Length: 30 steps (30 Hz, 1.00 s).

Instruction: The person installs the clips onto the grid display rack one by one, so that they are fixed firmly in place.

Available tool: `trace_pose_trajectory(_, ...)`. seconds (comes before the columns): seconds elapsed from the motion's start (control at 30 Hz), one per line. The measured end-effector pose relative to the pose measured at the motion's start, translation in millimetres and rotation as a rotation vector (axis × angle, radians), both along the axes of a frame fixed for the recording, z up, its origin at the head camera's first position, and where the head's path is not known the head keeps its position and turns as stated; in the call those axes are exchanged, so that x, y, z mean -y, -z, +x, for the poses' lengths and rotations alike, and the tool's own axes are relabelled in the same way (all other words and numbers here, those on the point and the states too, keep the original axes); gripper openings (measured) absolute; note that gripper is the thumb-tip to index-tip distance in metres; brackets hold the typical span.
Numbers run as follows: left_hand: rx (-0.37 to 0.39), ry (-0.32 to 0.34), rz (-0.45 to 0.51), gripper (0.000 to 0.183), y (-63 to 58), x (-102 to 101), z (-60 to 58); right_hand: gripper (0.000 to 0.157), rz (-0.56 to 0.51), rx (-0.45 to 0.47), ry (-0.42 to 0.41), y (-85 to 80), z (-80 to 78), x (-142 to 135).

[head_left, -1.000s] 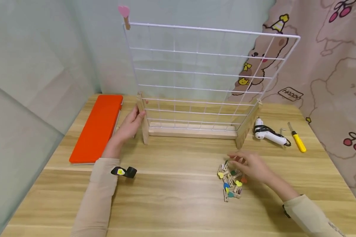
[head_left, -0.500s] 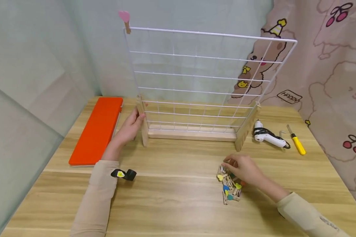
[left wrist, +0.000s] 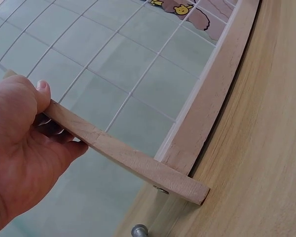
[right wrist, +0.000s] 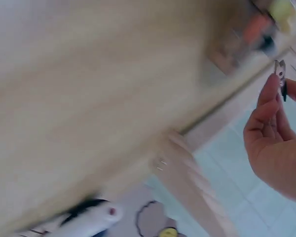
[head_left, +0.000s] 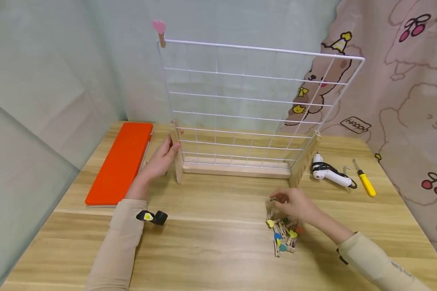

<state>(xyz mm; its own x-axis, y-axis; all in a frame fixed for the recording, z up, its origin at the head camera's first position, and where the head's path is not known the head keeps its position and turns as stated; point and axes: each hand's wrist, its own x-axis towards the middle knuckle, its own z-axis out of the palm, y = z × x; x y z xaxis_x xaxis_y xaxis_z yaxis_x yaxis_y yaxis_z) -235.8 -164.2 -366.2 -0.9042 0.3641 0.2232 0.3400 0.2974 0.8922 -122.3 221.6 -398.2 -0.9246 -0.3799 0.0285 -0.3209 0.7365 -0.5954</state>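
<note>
A white wire grid [head_left: 240,97] stands in a wooden base with two uprights. My left hand [head_left: 161,158] grips the left wooden upright [left wrist: 123,153]; in the left wrist view the thumb lies on one side and curled fingers on the other. A pink heart clothespin [head_left: 159,28] is clipped at the grid's top left corner. Over a pile of small heart clothespins [head_left: 282,231], my right hand [head_left: 295,204] pinches a mini clothespin [right wrist: 280,69] between thumb and fingertips. Its dark end shows in the right wrist view. Part of the pile is hidden by the hand.
A red-orange flat case [head_left: 120,165] lies left of the stand. To the right are a white glue gun [head_left: 331,173] with its cord wrapped round, a small hex key [head_left: 346,169] and a yellow-handled screwdriver [head_left: 366,182]. A bolt [left wrist: 139,230] stands by the left upright.
My right hand has moved a little left over the pile and now pinches a clothespin. The left hand keeps its grip on the upright. The head view has tilted slightly.
</note>
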Motion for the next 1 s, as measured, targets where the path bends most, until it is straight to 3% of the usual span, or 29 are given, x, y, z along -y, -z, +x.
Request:
trace_pose_trajectory(0.1, -0.006, 0.007, 0.009, 0.047, 0.1, -1.4, -2.2, 0.019, -0.032, -0.068, -0.04, -21.6, -12.6, 9.3)
trace_pose_trajectory(0.27, -0.014, 0.024, 0.003, 0.048, 3.3, 2.3, -3.1, 0.02, -0.042, -0.235, -0.199, -70.6, -35.8, 47.0)
trace_pose_trajectory(0.53, 0.001, 0.027, 0.025, 0.047, 8.2, 6.6, -3.6, 0.019, -0.204, -0.612, -0.474, -177.0, -81.5, 126.1)
trace_pose_trajectory(0.6, -0.006, 0.015, 0.018, 0.048, 9.4, 9.4, -2.0, 0.019, -0.259, -0.692, -0.495, -202.8, -88.9, 143.1)
trace_pose_trajectory(0.77, -0.013, -0.021, -0.006, 0.049, 13.2, 16.4, 2.1, 0.023, -0.393, -0.716, -0.4, -251.2, -86.8, 172.5)
trace_pose_trajectory(0.87, -0.014, -0.02, -0.003, 0.049, 14.0, 17.0, 4.2, 0.026, -0.418, -0.658, -0.29, -270.2, -85.4, 184.3)
trace_pose_trajectory(1.0, -0.026, -0.017, 0.009, 0.048, 12.9, 13.4, 3.1, 0.027, -0.406, -0.548, -0.174, -286.6, -97.0, 195.4)
